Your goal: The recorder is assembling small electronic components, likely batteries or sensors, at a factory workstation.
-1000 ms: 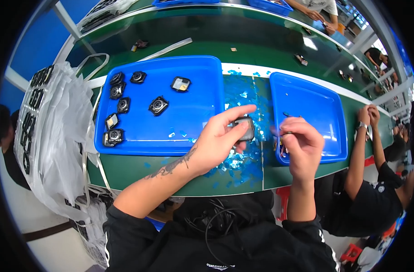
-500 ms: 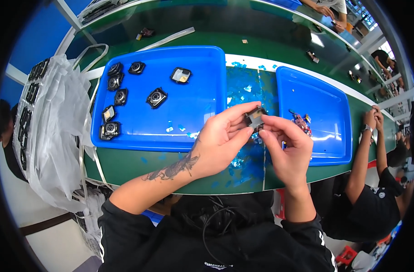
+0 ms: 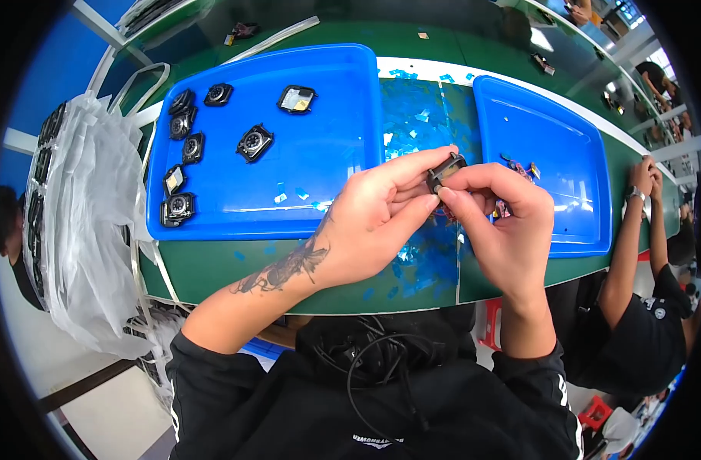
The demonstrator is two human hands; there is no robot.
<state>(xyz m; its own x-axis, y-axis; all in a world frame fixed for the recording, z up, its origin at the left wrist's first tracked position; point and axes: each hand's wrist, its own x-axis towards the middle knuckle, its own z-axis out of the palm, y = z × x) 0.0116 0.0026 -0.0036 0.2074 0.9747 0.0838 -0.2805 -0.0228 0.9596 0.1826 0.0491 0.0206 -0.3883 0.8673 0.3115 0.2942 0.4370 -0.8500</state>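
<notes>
Between my two hands, over the gap between two blue trays, is a small black smartwatch case (image 3: 445, 170), now tilted edge-on. My left hand (image 3: 370, 222) is closed around its left side, thumb underneath. At its lower right edge my right hand (image 3: 515, 222) pinches with thumb and forefinger; the fingertips partly hide the case. Something small and reddish shows just under the case, too covered to name. In the left blue tray (image 3: 312, 153) lie several similar watch cases (image 3: 255, 142), most showing a round back, a few with pale insides (image 3: 297, 100).
The right blue tray (image 3: 569, 203) holds a few small coloured parts (image 3: 521, 169). Blue film scraps (image 3: 412, 123) litter the green table (image 3: 220, 268) between the trays. White plastic-wrapped stacks (image 3: 86, 230) stand at the left. A co-worker's arms (image 3: 630, 222) are at the right.
The watch case has turned from showing its flat face to edge-on. Both hands have shifted slightly rightward in view; the trays appear higher as the view moved.
</notes>
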